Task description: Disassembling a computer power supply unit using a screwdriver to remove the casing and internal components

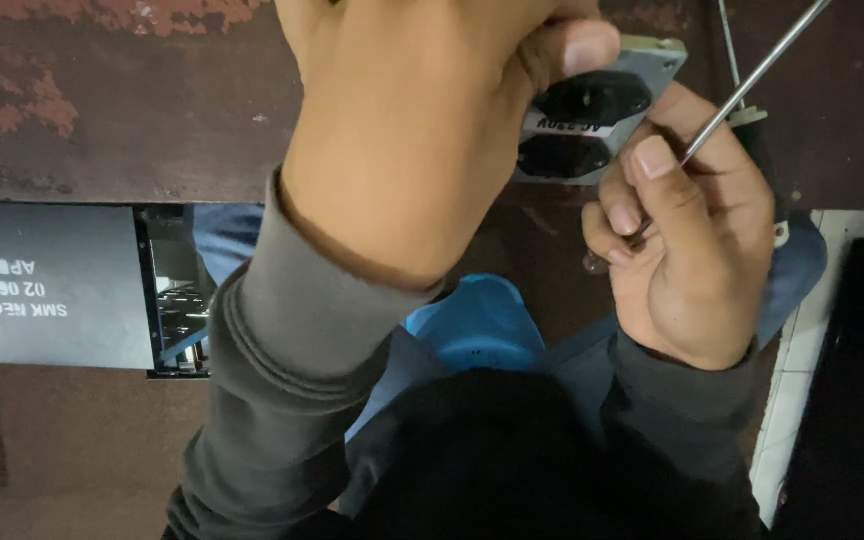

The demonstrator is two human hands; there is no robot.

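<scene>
My left hand (412,120) grips a grey metal box with two black power sockets (592,110) on its face, thumb pressed at its top edge. Much of the box is hidden behind that hand. My right hand (687,240) is just below and to the right of the box, fingers closed round a screwdriver (752,75) whose thin metal shaft runs up to the top right; its handle is mostly hidden in the fist. Both arms wear dark grey sleeves.
A worn dark brown table top (132,110) with reddish patches lies behind the hands. A black computer case (42,285) with white lettering sits at the left, its open end showing metal parts. A blue object (482,320) lies below the hands. White floor tiles (792,370) at right.
</scene>
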